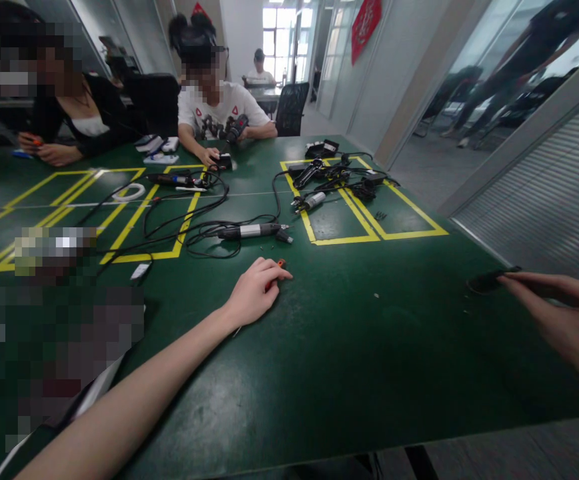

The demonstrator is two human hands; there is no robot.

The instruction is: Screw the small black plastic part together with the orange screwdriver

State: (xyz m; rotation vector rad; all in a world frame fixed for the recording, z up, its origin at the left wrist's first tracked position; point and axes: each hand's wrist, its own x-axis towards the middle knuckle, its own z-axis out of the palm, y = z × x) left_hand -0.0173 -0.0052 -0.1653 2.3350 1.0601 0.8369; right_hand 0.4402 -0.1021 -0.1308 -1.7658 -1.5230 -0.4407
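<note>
Near the middle of the green table, my left hand is closed around an orange-handled tool that looks like a screwdriver. Most of it is hidden by my fingers; a thin metal tip shows below the wrist. At the right, my right hand pinches a dark, flat, roundish object between thumb and fingers, low over the tabletop. Its kind is not clear. Beyond my left hand lies a silver-and-black electric screwdriver with a coiled black cable.
Yellow tape marks rectangles on the table. Black tools and cables lie in the right ones. Another corded tool and a white ring lie left. Two people sit opposite, one holding a black drill. A glass partition borders the right.
</note>
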